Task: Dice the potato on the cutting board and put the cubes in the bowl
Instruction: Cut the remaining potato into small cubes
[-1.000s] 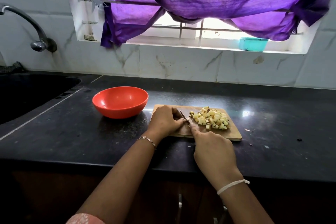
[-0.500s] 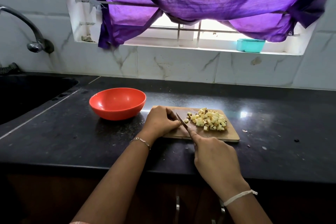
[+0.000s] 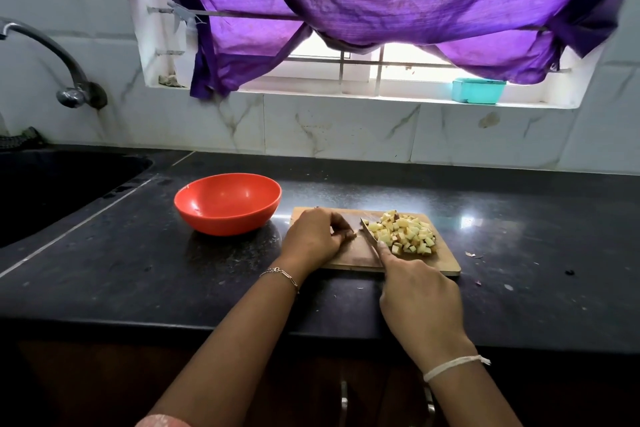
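A wooden cutting board [image 3: 446, 262] lies on the black counter with a heap of pale potato cubes [image 3: 403, 236] on its right half. My right hand [image 3: 420, 302] grips a knife [image 3: 370, 234] whose blade touches the left edge of the heap. My left hand [image 3: 317, 234] rests curled on the board's left part, its fingertips beside the blade; whether it holds a potato piece is hidden. The orange bowl [image 3: 227, 204] stands empty just left of the board.
A dark sink [image 3: 52, 187] with a metal tap [image 3: 69, 80] is at the far left. A teal box [image 3: 478, 90] sits on the window sill under a purple curtain. Small scraps [image 3: 472, 255] lie on the counter right of the board.
The knife blade has shifted slightly toward the heap of cubes. My left hand has stayed on the board's left part.
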Tool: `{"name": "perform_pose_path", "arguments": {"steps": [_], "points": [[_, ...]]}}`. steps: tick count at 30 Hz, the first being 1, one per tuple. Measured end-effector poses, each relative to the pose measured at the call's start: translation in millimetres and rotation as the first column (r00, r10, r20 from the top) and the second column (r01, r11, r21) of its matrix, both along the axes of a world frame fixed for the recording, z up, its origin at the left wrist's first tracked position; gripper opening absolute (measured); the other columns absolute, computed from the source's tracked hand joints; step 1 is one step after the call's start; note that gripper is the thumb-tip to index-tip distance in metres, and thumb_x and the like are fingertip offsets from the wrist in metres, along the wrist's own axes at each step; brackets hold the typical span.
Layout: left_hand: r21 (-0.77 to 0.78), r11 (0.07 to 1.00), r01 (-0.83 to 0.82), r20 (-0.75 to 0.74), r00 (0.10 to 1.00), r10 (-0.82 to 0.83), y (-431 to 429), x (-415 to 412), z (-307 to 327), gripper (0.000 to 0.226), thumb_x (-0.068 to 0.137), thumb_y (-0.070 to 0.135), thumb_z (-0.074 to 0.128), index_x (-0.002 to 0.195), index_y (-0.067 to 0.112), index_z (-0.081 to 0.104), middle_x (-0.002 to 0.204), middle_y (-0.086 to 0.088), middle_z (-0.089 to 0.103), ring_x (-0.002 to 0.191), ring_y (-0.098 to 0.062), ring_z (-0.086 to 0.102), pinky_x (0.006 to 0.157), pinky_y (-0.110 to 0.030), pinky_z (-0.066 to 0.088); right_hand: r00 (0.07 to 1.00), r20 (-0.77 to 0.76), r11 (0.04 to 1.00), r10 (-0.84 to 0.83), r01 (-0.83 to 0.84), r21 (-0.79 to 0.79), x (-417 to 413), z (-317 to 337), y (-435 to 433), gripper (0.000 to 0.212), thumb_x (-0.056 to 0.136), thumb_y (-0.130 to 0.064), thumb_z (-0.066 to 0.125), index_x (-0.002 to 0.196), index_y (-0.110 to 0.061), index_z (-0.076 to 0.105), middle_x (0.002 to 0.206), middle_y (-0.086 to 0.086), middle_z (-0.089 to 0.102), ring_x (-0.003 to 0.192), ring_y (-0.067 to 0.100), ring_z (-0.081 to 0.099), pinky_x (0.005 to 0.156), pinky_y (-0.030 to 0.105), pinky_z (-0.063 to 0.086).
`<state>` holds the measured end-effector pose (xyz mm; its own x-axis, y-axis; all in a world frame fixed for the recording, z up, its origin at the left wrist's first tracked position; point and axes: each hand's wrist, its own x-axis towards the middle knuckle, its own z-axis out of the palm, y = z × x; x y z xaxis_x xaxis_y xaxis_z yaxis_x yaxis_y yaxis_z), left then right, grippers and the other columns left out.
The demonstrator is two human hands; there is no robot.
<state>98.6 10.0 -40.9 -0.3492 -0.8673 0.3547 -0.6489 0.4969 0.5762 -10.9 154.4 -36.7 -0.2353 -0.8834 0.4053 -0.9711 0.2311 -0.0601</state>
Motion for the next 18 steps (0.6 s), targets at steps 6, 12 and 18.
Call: {"name": "perform_pose_path", "arguments": {"steps": [6, 12, 18], "points": [[-0.059, 0.996, -0.059, -0.204, 0.978, 0.046, -9.7, 17.8, 10.3, 0.021, 0.09, 0.003, 0.062, 0.095, 0.018, 0.074, 0.094, 0.004, 0.07, 0.072, 0.0, 0.055, 0.064, -0.004, 0.039, 1.0, 0.025, 1.0, -0.01, 0.011, -0.028, 2.3, 5.7, 11.3, 0.068, 0.094, -0.012, 0.042, 0.152, -0.035, 0.015, 0.1, -0.004, 0.065, 0.092, 0.016, 0.064, 0.062, 0.026, 0.039], [-0.003, 0.998, -0.068, -0.065, 0.996, 0.067, -21.0, 35.6, 11.5, 0.034, 0.088, -0.008, 0.054, 0.11, 0.012, 0.07, 0.107, -0.002, 0.068, 0.092, -0.012, 0.063, 0.078, -0.016, 0.05, 0.993, 0.009, 0.991, 0.116, -0.115, -0.063, 10.9, 4.7, 1.1, 0.065, 0.095, -0.015, 0.041, 0.151, -0.037, 0.019, 0.105, -0.004, 0.066, 0.096, 0.018, 0.064, 0.07, 0.03, 0.046], [-0.19, 0.971, -0.147, 0.284, 0.938, 0.198, -26.9, 23.1, 2.9, 0.029, 0.092, 0.009, 0.054, 0.119, 0.01, 0.064, 0.117, -0.011, 0.063, 0.109, -0.026, 0.057, 0.097, -0.035, 0.045, 0.997, -0.04, 0.998, 0.06, -0.061, -0.029, -0.2, 1.3, -8.7, 0.066, 0.094, -0.012, 0.04, 0.151, -0.036, 0.02, 0.105, -0.004, 0.066, 0.096, 0.018, 0.064, 0.066, 0.028, 0.041]]}}
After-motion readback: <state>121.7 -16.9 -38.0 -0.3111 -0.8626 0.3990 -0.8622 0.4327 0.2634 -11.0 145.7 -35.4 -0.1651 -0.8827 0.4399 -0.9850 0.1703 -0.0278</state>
